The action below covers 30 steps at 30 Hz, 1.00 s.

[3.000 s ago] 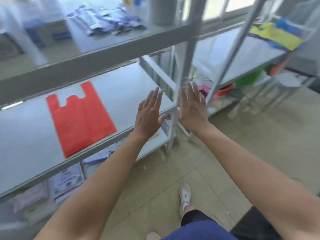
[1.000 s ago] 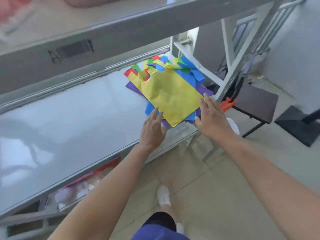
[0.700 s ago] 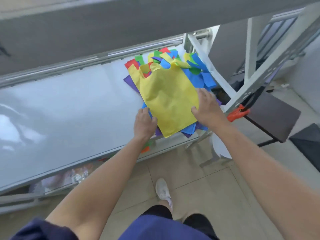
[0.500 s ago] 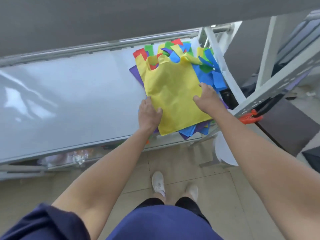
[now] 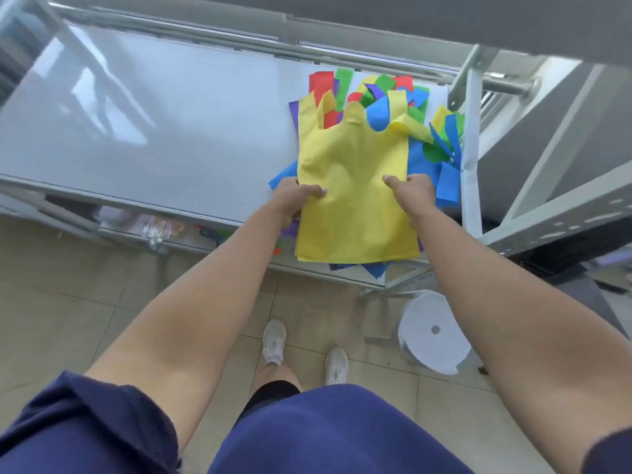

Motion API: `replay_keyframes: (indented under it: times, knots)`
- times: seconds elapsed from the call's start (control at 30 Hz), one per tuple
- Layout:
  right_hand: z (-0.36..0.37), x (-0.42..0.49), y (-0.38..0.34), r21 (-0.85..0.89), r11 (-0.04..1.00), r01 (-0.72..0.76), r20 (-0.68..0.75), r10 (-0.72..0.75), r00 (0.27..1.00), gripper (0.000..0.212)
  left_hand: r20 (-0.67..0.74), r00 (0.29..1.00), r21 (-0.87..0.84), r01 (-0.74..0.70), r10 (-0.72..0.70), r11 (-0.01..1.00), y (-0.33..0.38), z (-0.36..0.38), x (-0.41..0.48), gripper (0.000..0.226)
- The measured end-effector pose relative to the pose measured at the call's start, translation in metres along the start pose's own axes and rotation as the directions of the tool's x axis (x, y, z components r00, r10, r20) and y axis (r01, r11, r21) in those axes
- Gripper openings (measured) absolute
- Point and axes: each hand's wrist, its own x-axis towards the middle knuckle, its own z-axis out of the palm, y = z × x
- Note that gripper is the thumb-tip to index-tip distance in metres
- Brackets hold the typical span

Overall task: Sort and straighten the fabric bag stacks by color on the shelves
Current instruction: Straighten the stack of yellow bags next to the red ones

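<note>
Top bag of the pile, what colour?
Plain yellow; the top bag shows best in the head view.

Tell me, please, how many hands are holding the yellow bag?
2. The left hand grips the left edge of the yellow bag; the right hand grips its right edge. None seems hidden.

The fingers of the left hand (image 5: 290,198) and the right hand (image 5: 415,186) go under the yellow bag (image 5: 355,159); only the thumbs show. Beyond the fingers, this bag covers most of the pile of coloured bags (image 5: 448,179). Left of the fingers, the things (image 5: 154,227) under the shelf (image 5: 136,131) are too blurred to name.
</note>
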Motion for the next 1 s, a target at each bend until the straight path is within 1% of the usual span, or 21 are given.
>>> replay_keyframes:
  times: [0.07,0.13,0.17,0.27,0.33,0.43,0.57,0.6,0.63,0.67,0.7,0.73,0.77,0.8,0.87,0.9,0.93,1.0]
  knots:
    - [-0.003,-0.001,0.002,0.052,0.998,0.04,0.042,-0.042,0.998,0.037,0.092,0.995,-0.11,0.04,-0.03,0.993,-0.008,-0.004,-0.014,0.038]
    - [-0.006,-0.002,0.002,0.112,0.994,0.015,0.107,-0.027,0.994,0.035,0.141,0.988,-0.18,0.092,-0.067,0.979,-0.017,-0.011,-0.027,0.039]
    - [-0.007,-0.004,0.002,0.129,0.992,-0.011,0.165,-0.011,0.986,0.031,0.151,0.984,-0.198,0.123,-0.094,0.972,-0.02,-0.014,-0.035,0.039]
    - [-0.008,-0.019,-0.002,0.078,0.995,-0.055,0.405,0.019,0.914,0.015,0.134,0.982,-0.233,0.163,-0.134,0.959,-0.024,-0.029,-0.054,0.045]
    - [-0.006,-0.03,-0.006,0.081,0.996,-0.041,0.501,-0.005,0.865,0.008,0.107,0.988,-0.264,0.137,-0.112,0.955,-0.022,-0.039,-0.07,0.041]
    - [0.008,-0.036,-0.014,0.147,0.989,-0.004,0.532,-0.076,0.843,0.006,0.062,0.995,-0.323,0.093,-0.077,0.942,-0.024,-0.056,-0.087,0.033]
    - [0.046,-0.059,-0.048,0.277,0.961,0.012,0.484,-0.15,0.862,0.012,-0.046,0.996,-0.4,0.052,-0.077,0.915,-0.042,-0.102,-0.112,0.037]
    - [0.057,-0.067,-0.057,0.32,0.947,-0.017,0.486,-0.148,0.861,0.01,-0.08,0.994,-0.425,0.028,-0.068,0.905,-0.048,-0.117,-0.119,0.037]
    - [0.07,-0.077,-0.065,0.349,0.934,-0.076,0.525,-0.127,0.842,0.004,-0.117,0.991,-0.445,0.001,-0.06,0.895,-0.054,-0.132,-0.127,0.035]
    - [0.083,-0.087,-0.073,0.351,0.926,-0.14,0.598,-0.106,0.794,0.009,-0.144,0.988,-0.469,-0.025,-0.049,0.883,-0.061,-0.146,-0.135,0.034]
    - [0.096,-0.099,-0.08,0.311,0.932,-0.186,0.683,-0.083,0.726,0.025,-0.163,0.986,-0.492,-0.046,-0.04,0.869,-0.069,-0.161,-0.142,0.035]
    - [0.116,-0.114,-0.089,0.236,0.953,-0.189,0.756,-0.058,0.652,0.043,-0.195,0.98,-0.511,-0.072,-0.034,0.856,-0.079,-0.181,-0.152,0.038]
    - [0.132,-0.126,-0.097,0.185,0.971,-0.152,0.798,-0.058,0.6,0.052,-0.223,0.974,-0.523,-0.093,-0.03,0.847,-0.087,-0.195,-0.161,0.039]
    - [0.147,-0.137,-0.103,0.166,0.982,-0.085,0.804,-0.085,0.589,0.051,-0.255,0.967,-0.529,-0.113,-0.03,0.841,-0.093,-0.208,-0.17,0.037]
    - [0.19,-0.166,-0.12,0.13,0.989,0.066,0.787,-0.143,0.601,0.037,-0.346,0.937,-0.531,-0.162,-0.038,0.832,-0.111,-0.245,-0.193,0.032]
    - [0.211,-0.182,-0.13,0.113,0.986,0.122,0.788,-0.163,0.593,0.032,-0.389,0.919,-0.538,-0.177,-0.057,0.824,-0.124,-0.266,-0.203,0.031]
    - [0.232,-0.198,-0.14,0.106,0.982,0.155,0.802,-0.177,0.57,0.029,-0.423,0.903,-0.55,-0.193,-0.071,0.813,-0.139,-0.29,-0.213,0.031]
    - [0.283,-0.235,-0.16,0.077,0.982,0.174,0.844,-0.157,0.512,0.02,-0.491,0.864,-0.561,-0.219,-0.108,0.799,-0.173,-0.343,-0.232,0.03]
